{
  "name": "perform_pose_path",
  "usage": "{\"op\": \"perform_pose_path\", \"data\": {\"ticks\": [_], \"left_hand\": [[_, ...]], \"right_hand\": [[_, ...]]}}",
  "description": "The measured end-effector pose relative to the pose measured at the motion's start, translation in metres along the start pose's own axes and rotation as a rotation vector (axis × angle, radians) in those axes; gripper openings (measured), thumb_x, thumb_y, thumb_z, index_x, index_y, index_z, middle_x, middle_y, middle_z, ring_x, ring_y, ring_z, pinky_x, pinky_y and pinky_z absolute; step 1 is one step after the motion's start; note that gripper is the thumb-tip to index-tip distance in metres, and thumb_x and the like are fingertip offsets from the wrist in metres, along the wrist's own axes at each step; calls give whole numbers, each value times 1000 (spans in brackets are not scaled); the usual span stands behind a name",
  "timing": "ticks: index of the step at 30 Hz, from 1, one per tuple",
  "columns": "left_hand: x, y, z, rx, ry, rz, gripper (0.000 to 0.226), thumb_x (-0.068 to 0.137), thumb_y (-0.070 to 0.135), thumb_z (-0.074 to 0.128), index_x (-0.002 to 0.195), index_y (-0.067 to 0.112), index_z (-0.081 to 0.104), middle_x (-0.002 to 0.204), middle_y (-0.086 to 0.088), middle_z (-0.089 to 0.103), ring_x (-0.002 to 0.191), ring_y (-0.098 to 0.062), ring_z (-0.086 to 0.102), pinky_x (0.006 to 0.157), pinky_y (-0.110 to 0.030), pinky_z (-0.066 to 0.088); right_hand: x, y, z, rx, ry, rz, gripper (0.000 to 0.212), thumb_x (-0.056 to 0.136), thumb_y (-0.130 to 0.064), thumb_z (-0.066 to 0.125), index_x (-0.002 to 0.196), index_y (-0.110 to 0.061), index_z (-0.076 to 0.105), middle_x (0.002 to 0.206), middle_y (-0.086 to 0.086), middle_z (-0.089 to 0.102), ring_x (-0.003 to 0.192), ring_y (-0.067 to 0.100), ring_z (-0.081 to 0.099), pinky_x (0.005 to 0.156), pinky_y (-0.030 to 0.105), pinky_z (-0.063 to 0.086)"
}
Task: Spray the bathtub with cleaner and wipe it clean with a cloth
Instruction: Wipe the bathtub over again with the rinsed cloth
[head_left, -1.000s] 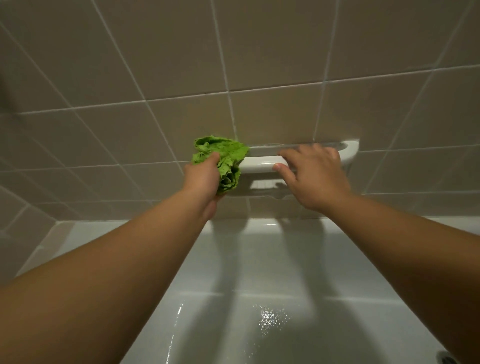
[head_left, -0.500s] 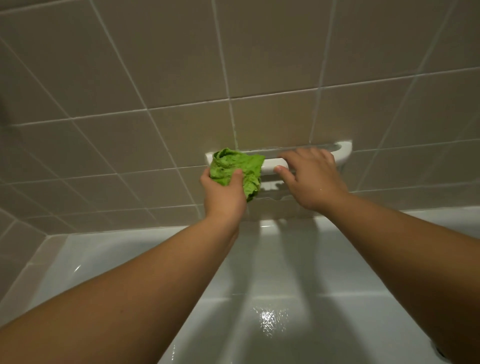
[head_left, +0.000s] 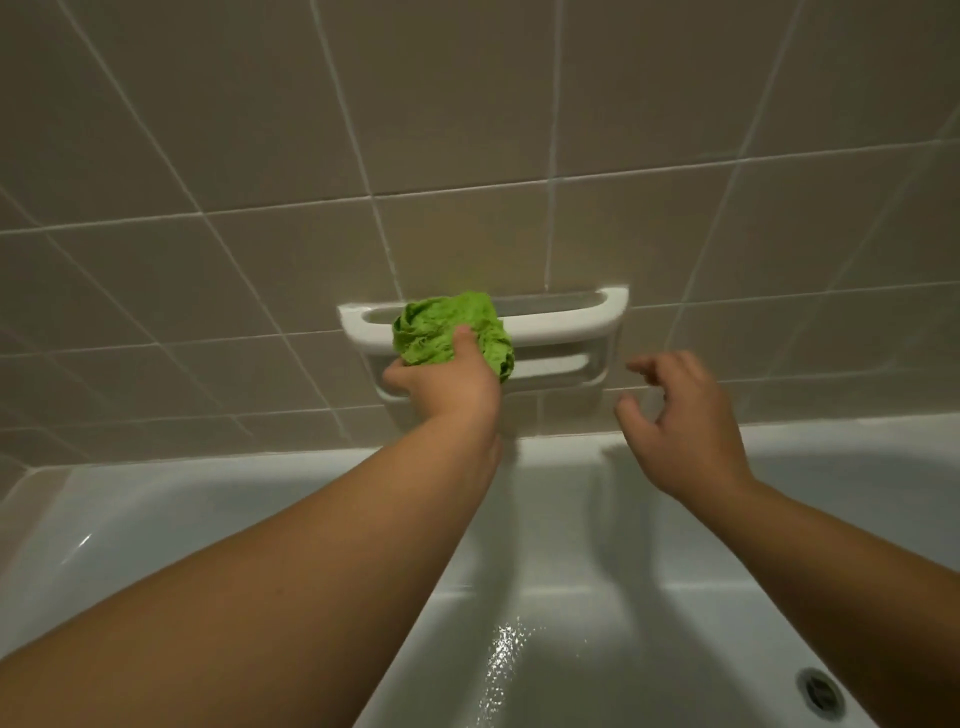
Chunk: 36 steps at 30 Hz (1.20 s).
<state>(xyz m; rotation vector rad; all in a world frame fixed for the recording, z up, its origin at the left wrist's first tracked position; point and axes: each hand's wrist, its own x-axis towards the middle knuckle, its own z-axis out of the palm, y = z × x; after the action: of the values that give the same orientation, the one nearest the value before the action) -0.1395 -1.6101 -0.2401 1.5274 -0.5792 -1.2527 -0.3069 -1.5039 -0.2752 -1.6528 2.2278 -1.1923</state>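
Head view: left hand (head_left: 447, 384) grasps the green cloth (head_left: 449, 332) bunched against the white wall handle (head_left: 566, 322) — right hand (head_left: 680, 421) released, fingers loose, beside the handle's right end. Bathtub (head_left: 545, 597) lies wet below, drain (head_left: 821, 693) near right.

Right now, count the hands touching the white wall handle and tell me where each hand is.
1. The left hand presses the green cloth against the handle. The right hand hovers off it, lower right, fingers loosely spread, holding nothing.
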Motion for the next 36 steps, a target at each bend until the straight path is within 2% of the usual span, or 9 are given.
{"op": "perform_pose_path", "data": {"ticks": [4,8,12,16,19,26,29,33,36], "left_hand": [[-17,-12,25,11,-58,-16,77,67,55,79,117,26,29,106,-3,53,102,-34,63,98,-52,55],[-10,-17,30,14,38,21,67,81,46,80,121,23,32,108,-6,54,100,-32,62,99,-50,55],[-24,-20,38,28,-126,-50,70,77,45,84,118,22,32,111,-5,56,105,-35,64,92,-54,58],[-25,-17,37,-6,-6,8,66,76,49,80,115,26,32,98,1,51,103,-36,63,95,-55,56],[-36,-15,46,12,-52,-18,71,75,49,80,117,23,29,117,-9,54,107,-38,61,96,-55,55],[-68,-21,43,205,-44,175,57,94,30,73,131,13,33,107,-4,54,94,-28,56,87,-35,46],[-83,-21,35,318,-197,242,51,89,30,80,122,21,41,96,7,60,88,-21,61,84,-32,51],[-85,-20,15,341,-371,361,56,77,17,90,118,31,54,102,11,69,92,-7,70,87,-34,60],[-81,-10,2,417,-438,368,74,70,16,94,125,31,46,108,4,69,93,-13,73,83,-41,63]], "right_hand": [[6,7,-1,79,-46,0,9,92,-20,66,101,-19,65,97,-7,60,89,13,57,74,29,41],[13,14,-8,108,-85,0,3,92,-20,65,94,-22,63,92,-7,60,86,14,57,72,32,44],[7,28,-13,114,-121,17,4,91,-20,65,95,-21,65,92,-8,61,86,14,60,72,33,47],[-4,43,-23,98,-137,73,3,92,-23,64,95,-23,64,92,-11,61,88,14,60,73,33,49],[-11,48,-30,107,-122,83,2,91,-23,65,93,-24,64,91,-11,61,87,14,61,74,37,52],[-15,49,-47,155,-97,150,7,91,-23,64,86,-28,63,85,-10,64,81,7,60,71,33,50],[-11,41,-49,246,-96,195,7,94,-23,63,89,-27,64,79,-4,66,74,8,59,68,31,46],[-2,22,-47,375,-100,149,42,95,-24,66,134,-40,58,118,-7,59,89,-1,60,80,23,51],[6,3,-46,444,-206,71,68,85,-40,70,145,-58,42,139,-18,43,123,2,52,100,29,48]]}}
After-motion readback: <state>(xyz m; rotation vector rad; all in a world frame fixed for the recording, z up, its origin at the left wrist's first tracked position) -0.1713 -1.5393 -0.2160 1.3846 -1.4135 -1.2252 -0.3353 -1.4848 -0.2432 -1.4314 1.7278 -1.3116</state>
